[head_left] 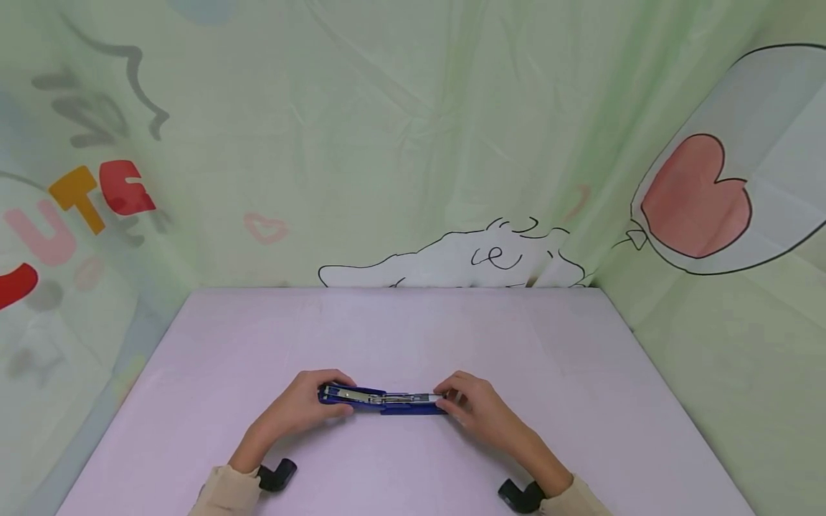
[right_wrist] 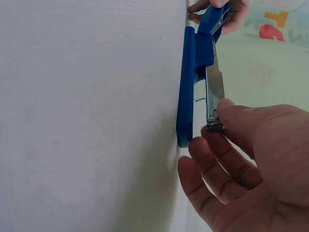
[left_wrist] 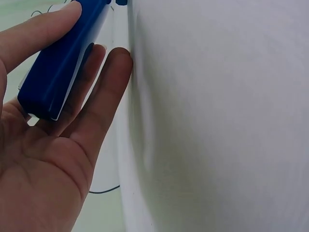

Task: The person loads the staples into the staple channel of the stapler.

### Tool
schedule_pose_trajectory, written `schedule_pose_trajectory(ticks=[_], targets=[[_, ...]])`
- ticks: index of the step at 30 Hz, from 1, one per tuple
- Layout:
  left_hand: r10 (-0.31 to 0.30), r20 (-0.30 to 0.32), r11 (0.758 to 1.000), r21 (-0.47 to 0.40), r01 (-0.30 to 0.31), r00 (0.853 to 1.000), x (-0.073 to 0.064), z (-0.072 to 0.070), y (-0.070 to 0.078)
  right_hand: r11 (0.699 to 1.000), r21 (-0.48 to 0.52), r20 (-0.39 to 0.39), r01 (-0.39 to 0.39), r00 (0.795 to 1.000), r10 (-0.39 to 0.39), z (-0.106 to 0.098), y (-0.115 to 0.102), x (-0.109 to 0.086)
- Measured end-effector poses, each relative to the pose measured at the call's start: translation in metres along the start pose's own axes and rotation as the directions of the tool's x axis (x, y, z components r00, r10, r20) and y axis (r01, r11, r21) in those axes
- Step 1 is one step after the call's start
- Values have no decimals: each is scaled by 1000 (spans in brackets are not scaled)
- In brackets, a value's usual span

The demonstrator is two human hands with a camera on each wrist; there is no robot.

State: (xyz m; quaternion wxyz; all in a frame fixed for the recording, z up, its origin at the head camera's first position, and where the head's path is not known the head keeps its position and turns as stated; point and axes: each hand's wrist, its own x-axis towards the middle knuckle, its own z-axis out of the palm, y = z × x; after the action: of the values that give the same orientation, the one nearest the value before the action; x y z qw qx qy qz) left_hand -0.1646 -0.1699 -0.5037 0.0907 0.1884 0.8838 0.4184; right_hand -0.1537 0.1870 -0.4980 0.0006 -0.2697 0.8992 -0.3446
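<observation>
A blue stapler [head_left: 413,410] is spread open lengthwise over the table, its metal staple channel showing. My left hand [head_left: 308,401] grips the swung-back top cover [left_wrist: 58,63] at the left end, thumb on one side and fingers on the other. At the other end, my right hand [head_left: 476,405] pinches the tip of the metal channel [right_wrist: 214,92] between thumb and index finger. In the right wrist view the blue base [right_wrist: 186,92] lies along the table surface, apart from the channel at its front end. Whether staples lie in the channel cannot be told.
A pale cloth-covered table [head_left: 413,330] extends around the hands. Behind and beside it hang printed green curtains [head_left: 387,143]. Black wrist-camera mounts [head_left: 277,475] sit by both wrists, close to the tabletop.
</observation>
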Motion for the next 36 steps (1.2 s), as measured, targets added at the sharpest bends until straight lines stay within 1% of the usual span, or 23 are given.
schedule_pose_trajectory(ticks=[4, 6, 12, 18, 23, 27, 30, 36], targets=[[-16, 11, 1000, -7, 16, 1000, 0, -1, 0, 1000, -4, -2, -5, 1000, 5, -1, -1, 0], [-21, 11, 1000, -12, 21, 1000, 0, -1, 1, 1000, -4, -7, 5, 1000, -5, -1, -1, -1], [-16, -5, 1000, -3, 16, 1000, 1, -1, 3, 1000, 14, -32, 8, 999, -8, -1, 0, -1], [-38, -11, 999, -11, 38, 999, 0, -2, 6, 999, 43, -28, -28, 999, 29, -1, 0, 0], [-28, -19, 999, -21, 28, 999, 1, -2, 5, 997, 56, -28, -48, 998, 49, 0, 1, 0], [-21, -27, 1000, -18, 21, 999, 2, -2, 4, 995, 65, -32, -78, 996, 80, 1, 1, 1], [-25, -35, 1000, -14, 25, 999, 2, -1, 4, 993, 66, -26, -102, 994, 104, 1, 0, 1], [-32, -46, 999, -34, 30, 998, 2, 0, 6, 987, 70, -20, -144, 989, 145, 1, 0, 2]])
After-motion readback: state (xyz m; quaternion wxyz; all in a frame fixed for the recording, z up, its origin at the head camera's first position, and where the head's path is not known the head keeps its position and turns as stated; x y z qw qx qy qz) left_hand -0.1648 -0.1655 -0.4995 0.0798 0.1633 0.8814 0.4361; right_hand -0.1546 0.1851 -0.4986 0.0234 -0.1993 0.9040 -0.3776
